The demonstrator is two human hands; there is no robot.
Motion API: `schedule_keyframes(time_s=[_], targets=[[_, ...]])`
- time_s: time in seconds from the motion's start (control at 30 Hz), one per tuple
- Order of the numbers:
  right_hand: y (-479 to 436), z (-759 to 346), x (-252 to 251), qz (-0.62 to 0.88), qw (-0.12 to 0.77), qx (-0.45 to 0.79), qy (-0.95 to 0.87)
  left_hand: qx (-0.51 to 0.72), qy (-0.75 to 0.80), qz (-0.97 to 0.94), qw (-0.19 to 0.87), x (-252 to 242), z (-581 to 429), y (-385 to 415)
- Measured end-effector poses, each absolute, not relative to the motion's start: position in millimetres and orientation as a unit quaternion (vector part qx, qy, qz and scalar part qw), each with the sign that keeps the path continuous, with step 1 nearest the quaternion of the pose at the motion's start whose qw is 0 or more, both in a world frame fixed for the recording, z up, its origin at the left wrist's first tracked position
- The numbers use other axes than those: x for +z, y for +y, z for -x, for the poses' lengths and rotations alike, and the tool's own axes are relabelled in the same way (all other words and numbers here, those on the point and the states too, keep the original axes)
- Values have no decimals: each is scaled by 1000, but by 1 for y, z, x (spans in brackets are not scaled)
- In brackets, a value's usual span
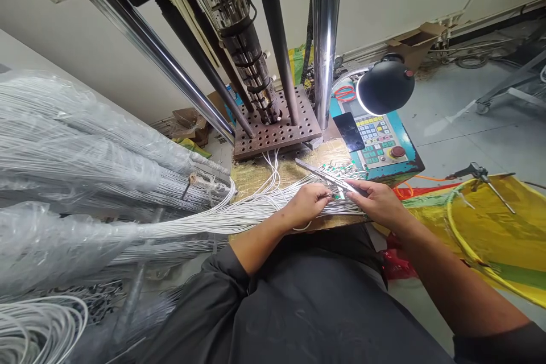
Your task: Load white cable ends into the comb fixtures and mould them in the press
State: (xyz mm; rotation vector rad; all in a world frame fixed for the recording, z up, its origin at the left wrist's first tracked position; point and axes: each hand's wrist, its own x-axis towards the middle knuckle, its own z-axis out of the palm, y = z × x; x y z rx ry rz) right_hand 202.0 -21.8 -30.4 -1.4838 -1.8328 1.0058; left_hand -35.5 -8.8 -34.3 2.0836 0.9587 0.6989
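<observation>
Grey concrete floor and a pale wall lie behind a press with chrome columns (326,40) and a drilled steel plate (277,128). At its foot is a yellowish bench (256,173).

On the bench, white cables (213,220) fan out from plastic-wrapped bundles (63,142). The left hand (307,203) is curled, thumb and forefinger pinching one of the green plugs (336,195) at the cable ends. The right hand (377,199) closes its fingertips on the near end of a metal bar (318,173) that carries a row of them.

The crowded cables could snag a wrist and drag plugs out of the bar. The loose ends under the plate look liable to be crushed.

The lamp (386,88) glares over the control panel (377,145), and its key labels are too small to read. No brand shows.
</observation>
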Motion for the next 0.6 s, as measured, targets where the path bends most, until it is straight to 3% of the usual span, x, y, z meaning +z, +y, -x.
schedule_keyframes(time_s=[0.6], targets=[[-22, -200, -28, 562, 280, 350, -696, 264, 384, -826, 318, -32, 35, -14]])
